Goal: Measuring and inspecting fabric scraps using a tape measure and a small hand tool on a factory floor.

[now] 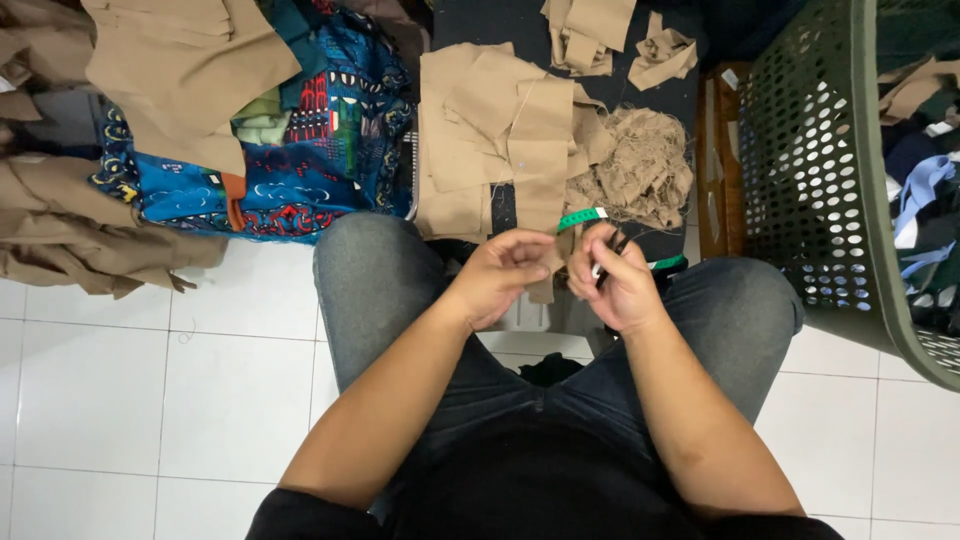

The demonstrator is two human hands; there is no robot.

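— Tan cloth strip (541, 150), where was it in the head view?

— It hung from the far pile down to the hands. The left hand (500, 275) was closed on its near end, and the right hand (612, 285) was closed on small dark scissors (612, 250).

— How to do such trimming well?

— I think: keep the strip tight, cut close, fingers away from blades.

— And textures?

— Flat woven pieces, a fuzzy heap of thread scraps (640, 165), a green tape measure (582, 217), and a green basket (830, 180) with holes at right.

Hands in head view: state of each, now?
Left hand: closed, pinching the tan fabric strip.
Right hand: closed on a small dark tool, kind unclear.
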